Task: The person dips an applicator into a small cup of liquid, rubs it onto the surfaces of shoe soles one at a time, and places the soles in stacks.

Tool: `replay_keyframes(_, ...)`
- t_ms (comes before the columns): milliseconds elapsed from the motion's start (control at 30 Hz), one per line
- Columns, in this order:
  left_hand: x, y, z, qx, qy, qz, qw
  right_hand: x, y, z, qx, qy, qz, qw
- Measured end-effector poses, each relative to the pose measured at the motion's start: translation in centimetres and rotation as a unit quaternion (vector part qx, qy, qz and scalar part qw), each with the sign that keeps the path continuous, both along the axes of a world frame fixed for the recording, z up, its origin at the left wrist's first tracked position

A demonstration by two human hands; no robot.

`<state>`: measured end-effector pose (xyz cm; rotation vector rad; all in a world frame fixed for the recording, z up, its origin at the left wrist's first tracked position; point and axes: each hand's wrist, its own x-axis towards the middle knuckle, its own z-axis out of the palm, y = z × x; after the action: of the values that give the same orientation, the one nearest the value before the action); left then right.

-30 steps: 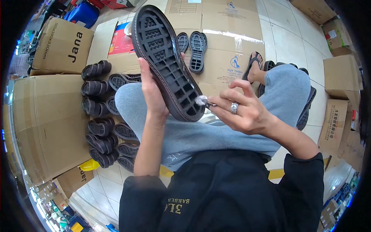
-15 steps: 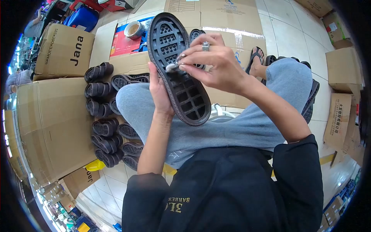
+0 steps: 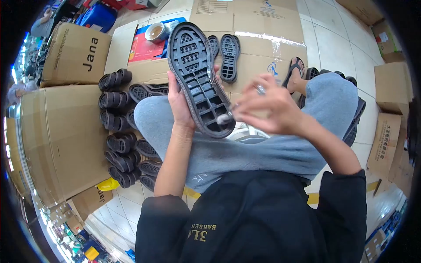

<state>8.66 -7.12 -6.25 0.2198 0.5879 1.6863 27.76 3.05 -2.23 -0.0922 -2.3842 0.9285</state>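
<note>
While the left hand (image 3: 180, 107) clasps a sole (image 3: 190, 50) above the lap (image 3: 250, 155), fingers hooked round its edges, the right hand (image 3: 278, 109), blurred, pinches a swab (image 3: 224, 119) at its near end. One mid-sole edge glistens; full coverage unclear. Other soles (image 3: 121, 143) lie by the left knee (image 3: 151, 107), unheld.

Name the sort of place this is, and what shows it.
Likely a shoe workshop or footwear factory floor: a molded shoe sole in the hands, more dark soles lined up beside it, and a large "Jana" carton.
</note>
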Motion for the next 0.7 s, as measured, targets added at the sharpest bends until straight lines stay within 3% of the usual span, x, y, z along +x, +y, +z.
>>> replay_keyframes(67, 1.0, 0.8, 0.1, -0.069, 0.037, 0.019, 0.997, -1.5, 2.1, -1.4, -0.081, -0.015, -0.025, 0.996)
replay_keyframes(133, 1.2, 1.5, -0.6, -0.084, 0.054, -0.071, 0.992, -2.0, 5.4, -1.5, -0.092, -0.014, -0.065, 0.994)
replay_keyframes(233, 2.0, 5.0, -3.2, -0.253, 0.096, -0.109, 0.956, -1.5, 10.1, -0.6, -0.115, 0.017, -0.151, 0.982)
replay_keyframes(333, 1.8, 9.2, -10.2, -0.320, 0.295, -0.175, 0.883, 0.5, 14.5, 0.1, -0.087, 0.043, -0.242, 0.965)
replay_keyframes(467, 3.2, 14.6, -22.0, -0.321, 0.559, -0.090, 0.759, 2.9, 17.1, 0.2, -0.212, 0.054, -0.362, 0.906)
replay_keyframes(533, 3.4, 17.3, -23.6, -0.351, 0.518, -0.108, 0.772, 3.4, 17.6, 0.6, -0.193, 0.078, -0.370, 0.906)
replay_keyframes(567, 2.6, 18.8, -28.2, -0.320, 0.439, -0.135, 0.829, 3.8, 17.9, 0.7, -0.181, 0.074, -0.375, 0.906)
replay_keyframes(600, 2.4, 19.9, -29.8, -0.319, 0.441, -0.144, 0.827, 4.1, 18.1, 0.9, -0.168, 0.069, -0.380, 0.907)
replay_keyframes(700, 1.9, 23.2, -32.9, -0.363, 0.572, -0.039, 0.735, 4.8, 18.3, 1.9, -0.234, 0.051, -0.381, 0.893)
